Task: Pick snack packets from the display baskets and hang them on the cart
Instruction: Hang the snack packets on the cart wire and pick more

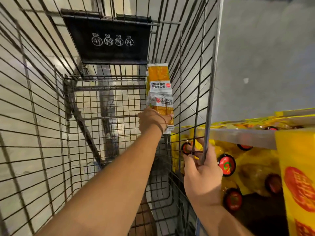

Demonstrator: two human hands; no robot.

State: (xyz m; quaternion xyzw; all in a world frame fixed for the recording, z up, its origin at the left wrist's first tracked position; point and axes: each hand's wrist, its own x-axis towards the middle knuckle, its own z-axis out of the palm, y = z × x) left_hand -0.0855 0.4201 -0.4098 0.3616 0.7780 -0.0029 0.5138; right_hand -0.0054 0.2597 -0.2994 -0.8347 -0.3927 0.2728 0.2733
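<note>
The left hand (pixel 153 121) grips a bunch of packets (pixel 159 82) against the right wall of the cart (pixel 215 57). Whether any already hangs, I cannot tell. The right hand (pixel 202 176) curls round a wire of that wall. The basket (pixel 238 136) at right looks well stocked, so much picking is likely left.

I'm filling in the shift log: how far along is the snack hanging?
Done: a bundle of snack packets is out of the display basket. In hand: the left hand holds it up against the cart wire side, while the right hand grips the cart's edge bar. Left: no packet visibly hangs by itself, and many yellow packets lie in the basket.
</note>
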